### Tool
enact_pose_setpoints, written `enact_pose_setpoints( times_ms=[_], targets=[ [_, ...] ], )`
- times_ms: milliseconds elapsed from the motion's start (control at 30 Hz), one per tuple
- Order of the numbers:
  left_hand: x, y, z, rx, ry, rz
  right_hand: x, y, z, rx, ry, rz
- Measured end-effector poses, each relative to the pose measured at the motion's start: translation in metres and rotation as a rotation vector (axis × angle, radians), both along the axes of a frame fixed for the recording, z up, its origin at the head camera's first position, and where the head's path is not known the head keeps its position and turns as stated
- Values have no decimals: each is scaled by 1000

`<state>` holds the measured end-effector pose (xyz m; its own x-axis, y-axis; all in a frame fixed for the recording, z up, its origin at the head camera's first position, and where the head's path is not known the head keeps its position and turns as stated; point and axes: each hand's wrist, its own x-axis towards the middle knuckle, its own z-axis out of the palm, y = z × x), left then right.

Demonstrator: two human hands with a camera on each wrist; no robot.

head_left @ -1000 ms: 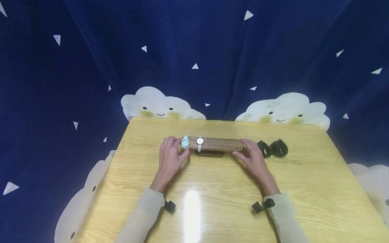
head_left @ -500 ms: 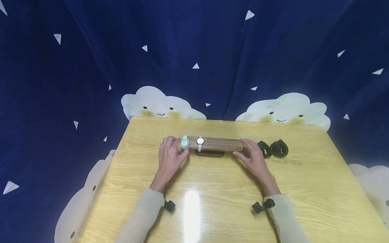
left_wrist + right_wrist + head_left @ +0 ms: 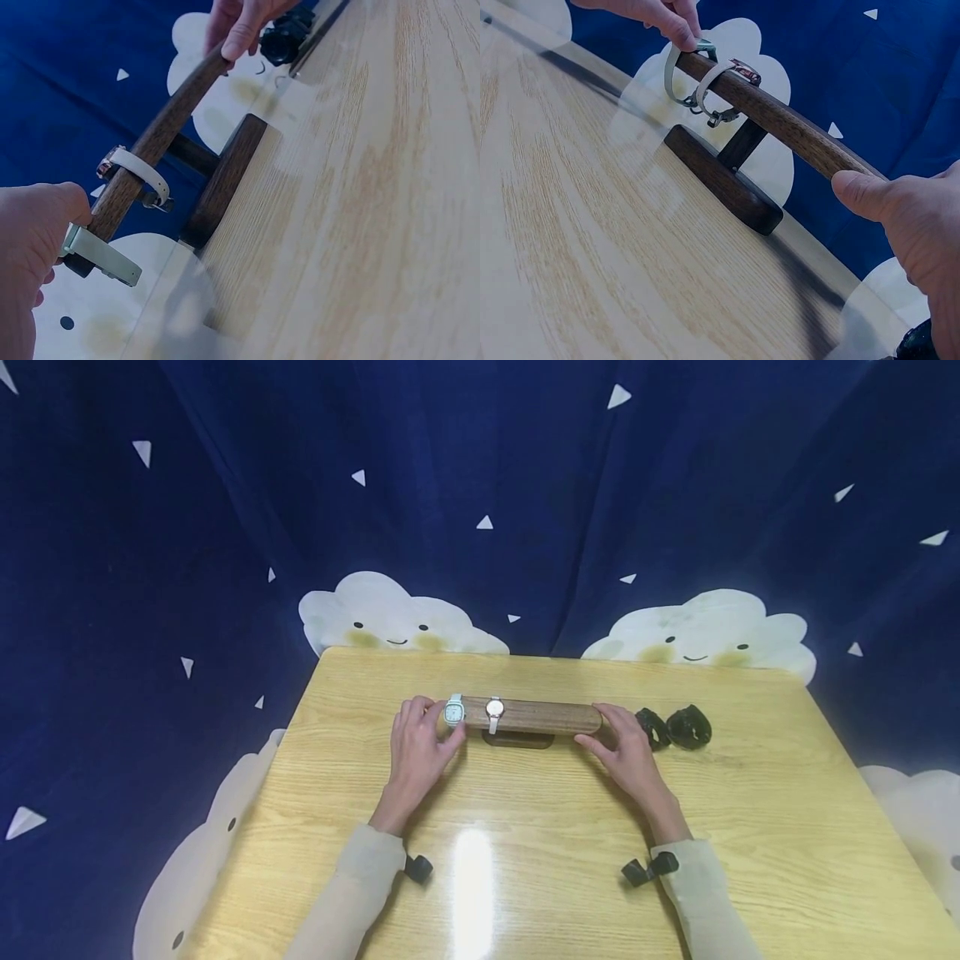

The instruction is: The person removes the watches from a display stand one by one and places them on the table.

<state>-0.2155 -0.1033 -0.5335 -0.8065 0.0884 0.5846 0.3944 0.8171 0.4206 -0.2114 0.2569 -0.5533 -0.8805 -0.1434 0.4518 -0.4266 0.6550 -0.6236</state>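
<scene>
A dark wooden watch stand (image 3: 551,717) with a long rounded bar on a short post and flat base (image 3: 727,184) stands on the table. Around the bar's left end sits a mint-green watch (image 3: 454,713) with a squarish case, its strap (image 3: 105,255) hanging below. My left hand (image 3: 416,747) pinches this watch between thumb and fingers, the thumb also close against the bar. A white-strapped watch (image 3: 494,710) with a round face is looped around the bar just to the right. My right hand (image 3: 626,752) grips the bar's right end, thumb in front.
Two black looped objects (image 3: 688,727) lie on the wooden table (image 3: 555,860) just right of my right hand. Behind the table's far edge hangs a dark blue curtain (image 3: 420,468) with white triangles and clouds. Each wrist wears a small black camera (image 3: 418,868).
The mint-green watch has shifted very slightly left along the bar, with my left hand moving along. My right hand and the white-strapped watch stay put.
</scene>
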Motion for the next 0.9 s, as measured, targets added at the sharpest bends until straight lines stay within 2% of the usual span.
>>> enact_pose_setpoints(
  times_ms=[500,767,900],
  targets=[
    [-2,1,0,9,-14,9,0,0,0,0,13,1],
    [-3,-4,1,8,-2,21,-1,0,0,-1,23,5],
    [-3,-7,0,10,-18,27,0,0,1,4,16,3]
  ],
)
